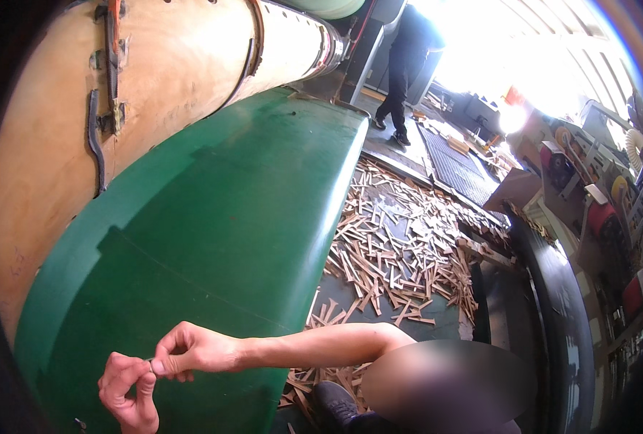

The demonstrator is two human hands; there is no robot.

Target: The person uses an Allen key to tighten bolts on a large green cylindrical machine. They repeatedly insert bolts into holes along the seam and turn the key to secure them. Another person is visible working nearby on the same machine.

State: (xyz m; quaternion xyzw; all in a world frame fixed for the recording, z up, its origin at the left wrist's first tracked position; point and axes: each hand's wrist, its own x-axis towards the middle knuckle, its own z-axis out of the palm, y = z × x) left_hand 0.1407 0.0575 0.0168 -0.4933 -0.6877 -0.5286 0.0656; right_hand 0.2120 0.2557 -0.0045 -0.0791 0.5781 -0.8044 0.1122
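My two hands meet over the near end of a wide green conveyor belt (213, 217). My right hand (191, 351) reaches in from the right on a bare forearm, thumb and forefinger pinched together. My left hand (127, 396) sits just below it, its fingertips touching the same spot. A small thin piece (151, 360) seems to be pinched between them; it is too small to identify. Above the belt lies a large pale wooden drum (155, 79) with metal clasps.
Several thin wood offcuts (393, 253) litter the dark floor right of the belt. My dark shoe (333, 405) stands among them. Another person (406, 65) in dark clothes stands at the back. Machines with red parts (603, 210) line the right side.
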